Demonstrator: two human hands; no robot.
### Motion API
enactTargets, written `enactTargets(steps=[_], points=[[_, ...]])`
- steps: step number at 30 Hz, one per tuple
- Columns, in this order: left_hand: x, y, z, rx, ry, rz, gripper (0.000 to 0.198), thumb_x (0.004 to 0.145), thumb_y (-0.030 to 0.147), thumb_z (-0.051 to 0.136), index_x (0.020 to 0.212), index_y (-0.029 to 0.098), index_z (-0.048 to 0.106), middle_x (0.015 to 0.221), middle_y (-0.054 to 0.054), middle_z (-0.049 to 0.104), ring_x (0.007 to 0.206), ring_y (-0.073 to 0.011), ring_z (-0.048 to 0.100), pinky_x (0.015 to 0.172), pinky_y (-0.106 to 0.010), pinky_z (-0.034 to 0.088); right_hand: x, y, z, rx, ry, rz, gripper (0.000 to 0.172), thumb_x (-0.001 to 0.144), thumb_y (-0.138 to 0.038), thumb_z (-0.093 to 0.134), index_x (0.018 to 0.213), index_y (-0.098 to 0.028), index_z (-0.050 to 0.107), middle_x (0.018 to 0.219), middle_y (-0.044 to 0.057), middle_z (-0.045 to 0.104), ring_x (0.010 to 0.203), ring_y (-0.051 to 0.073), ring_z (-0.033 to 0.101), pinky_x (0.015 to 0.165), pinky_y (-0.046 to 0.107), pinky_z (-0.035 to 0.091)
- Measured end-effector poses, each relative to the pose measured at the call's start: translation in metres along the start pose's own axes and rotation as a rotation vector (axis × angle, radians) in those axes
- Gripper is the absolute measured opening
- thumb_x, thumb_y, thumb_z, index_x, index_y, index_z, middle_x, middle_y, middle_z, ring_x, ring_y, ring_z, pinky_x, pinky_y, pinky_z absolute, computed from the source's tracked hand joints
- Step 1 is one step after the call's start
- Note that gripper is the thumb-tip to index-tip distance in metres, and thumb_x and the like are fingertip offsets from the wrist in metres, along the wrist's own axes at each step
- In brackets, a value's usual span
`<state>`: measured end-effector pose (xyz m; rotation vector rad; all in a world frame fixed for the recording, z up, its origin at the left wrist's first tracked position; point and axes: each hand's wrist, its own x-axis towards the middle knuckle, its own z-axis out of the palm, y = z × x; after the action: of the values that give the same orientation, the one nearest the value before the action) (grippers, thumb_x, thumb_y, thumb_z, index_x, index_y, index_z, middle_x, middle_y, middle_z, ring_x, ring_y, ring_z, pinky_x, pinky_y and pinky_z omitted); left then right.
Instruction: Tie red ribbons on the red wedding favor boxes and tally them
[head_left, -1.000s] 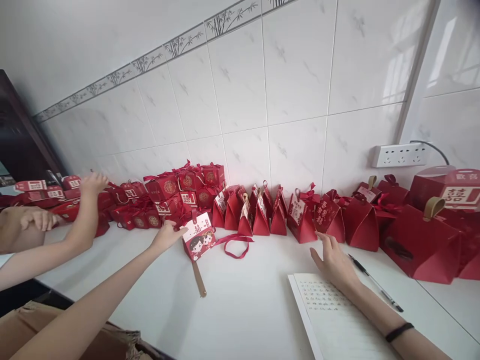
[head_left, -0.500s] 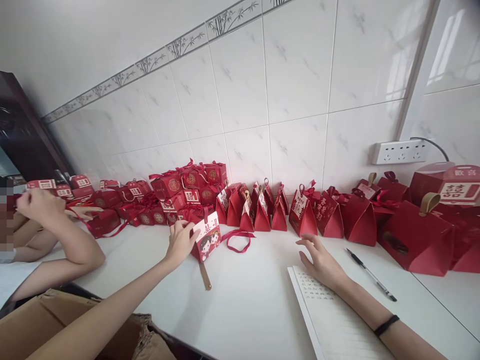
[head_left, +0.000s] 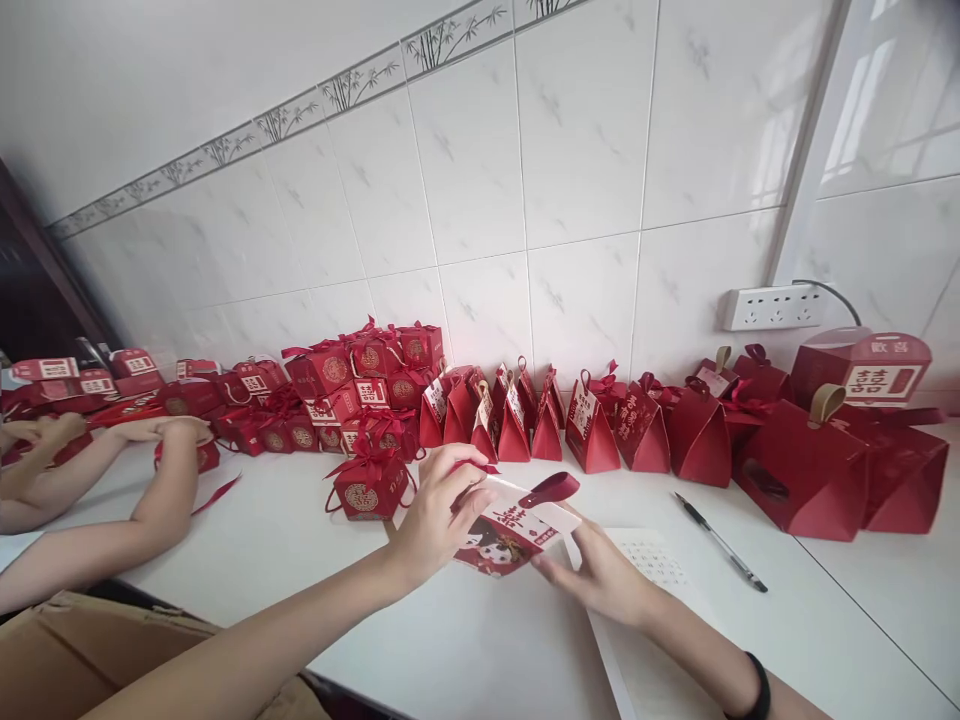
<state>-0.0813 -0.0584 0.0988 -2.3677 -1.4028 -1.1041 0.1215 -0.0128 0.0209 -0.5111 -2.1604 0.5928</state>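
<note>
Between my two hands, above the white table (head_left: 487,640), is a small red and white gift box (head_left: 502,545) with cartoon figures and a dark red ribbon loop (head_left: 551,489) on top. My left hand (head_left: 442,505) has its fingers bent at the box's left side, near a bit of red ribbon. On the right side, my right hand (head_left: 600,570) grips the box between thumb and fingers. A red cube box (head_left: 369,485) with a bow and gold emblem stands just left of my left hand.
Red gift boxes (head_left: 517,430) line the wall, with a stack of cube boxes (head_left: 330,370) behind. A pen (head_left: 720,540) and a written notebook (head_left: 649,560) lie at the right. Another person's arms (head_left: 154,500) rest at the left, above a cardboard box (head_left: 97,650).
The cartoon box has moved right and is tilted. My right hand has left the notebook and taken hold of it. The cube box with the bow now shows. The other person's arms have lowered.
</note>
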Motion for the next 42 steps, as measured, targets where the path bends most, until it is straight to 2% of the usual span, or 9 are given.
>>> enactTargets(steps=[4, 9, 14, 18, 27, 30, 34, 38, 42], points=[[0.003, -0.018, 0.002, 0.020, -0.145, -0.136, 0.028, 0.087, 0.034, 0.043, 0.112, 0.022, 0.047, 0.121, -0.009, 0.050, 0.114, -0.0224, 0.045, 0.097, -0.039, 0.034, -0.003, 0.022, -0.017, -0.191, 0.263, 0.004, 0.021, 0.091, -0.028, 0.037, 0.105, -0.019, 0.048, 0.095, 0.009, 0.060, 0.084, 0.020, 0.058, 0.071, 0.032, 0.050], [-0.012, -0.095, -0.017, 0.395, -0.185, -0.532, 0.059, 0.074, 0.035, 0.050, 0.128, 0.018, 0.034, 0.135, -0.016, 0.035, 0.127, -0.0333, 0.031, 0.098, -0.054, 0.028, -0.009, 0.071, -0.046, -0.542, 0.636, 0.213, 0.020, 0.085, -0.040, 0.040, 0.079, -0.021, 0.038, 0.070, 0.001, 0.048, 0.056, 0.015, 0.048, 0.049, 0.027, 0.041], [-0.039, -0.156, -0.036, 0.455, -0.325, -0.924, 0.082, 0.063, 0.052, 0.057, 0.132, 0.018, 0.027, 0.139, -0.018, 0.028, 0.129, -0.0377, 0.026, 0.095, -0.054, 0.032, -0.002, 0.096, -0.048, -0.805, 0.499, 0.332, 0.018, 0.083, -0.038, 0.037, 0.081, -0.020, 0.037, 0.074, 0.003, 0.047, 0.053, 0.015, 0.046, 0.042, 0.024, 0.033], [-0.052, -0.167, -0.035, 0.335, -0.321, -0.946, 0.088, 0.060, 0.049, 0.062, 0.131, 0.015, 0.024, 0.133, -0.019, 0.034, 0.122, -0.0371, 0.039, 0.097, -0.045, 0.034, 0.012, 0.111, -0.051, -0.891, 0.455, 0.339, 0.013, 0.082, -0.030, 0.033, 0.073, -0.020, 0.035, 0.069, 0.004, 0.041, 0.049, 0.014, 0.040, 0.036, 0.024, 0.023], [-0.038, -0.159, -0.022, 0.345, -0.229, -1.020, 0.083, 0.062, 0.047, 0.063, 0.127, 0.010, 0.026, 0.121, -0.022, 0.041, 0.112, -0.0376, 0.049, 0.089, -0.043, 0.040, 0.012, 0.112, -0.062, -0.958, 0.447, 0.552, 0.042, 0.084, -0.048, 0.035, 0.097, -0.009, 0.044, 0.082, 0.014, 0.049, 0.072, 0.029, 0.055, 0.042, 0.032, 0.041], [-0.032, -0.140, -0.033, 0.304, -0.165, -0.870, 0.085, 0.064, 0.048, 0.061, 0.131, 0.014, 0.022, 0.125, -0.019, 0.038, 0.116, -0.0345, 0.046, 0.091, -0.042, 0.040, -0.006, 0.099, -0.068, -0.928, 0.560, 0.386, 0.060, 0.084, -0.058, 0.033, 0.113, -0.006, 0.038, 0.094, 0.020, 0.050, 0.090, 0.035, 0.052, 0.057, 0.042, 0.049], [-0.019, -0.099, -0.033, 0.136, -0.191, -0.582, 0.084, 0.064, 0.051, 0.062, 0.131, 0.019, 0.024, 0.129, -0.015, 0.036, 0.118, -0.0317, 0.044, 0.093, -0.042, 0.041, -0.021, 0.092, -0.068, -0.773, 0.588, 0.080, 0.046, 0.089, -0.051, 0.035, 0.113, -0.012, 0.036, 0.100, 0.019, 0.048, 0.091, 0.029, 0.051, 0.062, 0.039, 0.050], [0.002, -0.055, 0.022, -0.052, -0.311, -0.454, 0.093, 0.059, 0.052, 0.067, 0.133, 0.015, 0.026, 0.128, -0.018, 0.038, 0.118, -0.0330, 0.042, 0.097, -0.043, 0.037, -0.021, 0.090, -0.062, -0.731, 0.573, -0.064, 0.029, 0.091, -0.038, 0.038, 0.107, -0.014, 0.039, 0.104, 0.019, 0.047, 0.084, 0.024, 0.052, 0.061, 0.036, 0.050], [0.022, -0.029, 0.103, -0.167, -0.354, -0.567, 0.101, 0.058, 0.053, 0.069, 0.136, 0.008, 0.024, 0.126, -0.024, 0.037, 0.120, -0.0397, 0.038, 0.096, -0.049, 0.035, -0.029, 0.079, -0.053, -0.729, 0.390, -0.149, 0.019, 0.091, -0.031, 0.037, 0.099, -0.017, 0.047, 0.098, 0.014, 0.052, 0.079, 0.021, 0.057, 0.061, 0.032, 0.049]])
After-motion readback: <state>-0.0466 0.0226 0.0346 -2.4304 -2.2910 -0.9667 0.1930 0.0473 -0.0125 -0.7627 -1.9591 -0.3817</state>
